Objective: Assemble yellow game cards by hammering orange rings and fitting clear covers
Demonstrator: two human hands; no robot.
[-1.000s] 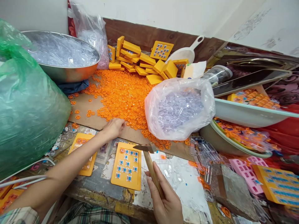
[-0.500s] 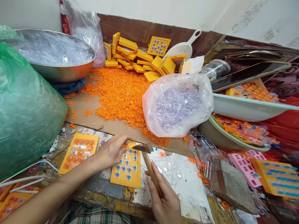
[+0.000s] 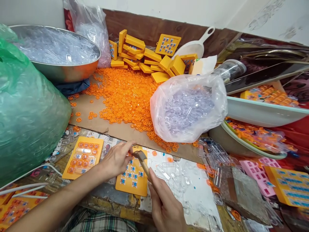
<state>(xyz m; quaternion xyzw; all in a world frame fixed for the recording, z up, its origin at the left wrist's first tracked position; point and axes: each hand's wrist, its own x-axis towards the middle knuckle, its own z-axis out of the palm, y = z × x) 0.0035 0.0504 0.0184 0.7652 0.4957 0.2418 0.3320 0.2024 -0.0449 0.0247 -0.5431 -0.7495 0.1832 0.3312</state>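
My right hand (image 3: 166, 203) is wrapped round the wooden handle of a small hammer (image 3: 145, 167). The hammer's metal head hovers over or rests at the top of a yellow plastic board (image 3: 131, 190); whether it touches cannot be made out. Rows of blue and clear key-like pieces sit in that board. At its upper left corner my left hand (image 3: 118, 159) has fingertips pinched together, on a small piece too hidden to name. Left of my wrist lies a second yellow board (image 3: 70, 174) fitted with orange rings and clear caps.
Orange rings (image 3: 127, 100) spread in a heap over cardboard. A plastic bag (image 3: 156, 109) of clear pieces stands behind my hands. Stacked yellow boards (image 3: 135, 42), a metal bowl (image 3: 62, 72) and a green bag (image 3: 31, 119) surround it. A stone block (image 3: 243, 196) lies right.
The hammer has tilted, its head shifting slightly left and down toward my left fingertips. My left hand keeps its pinch at the board's corner. The whole view has shifted slightly.
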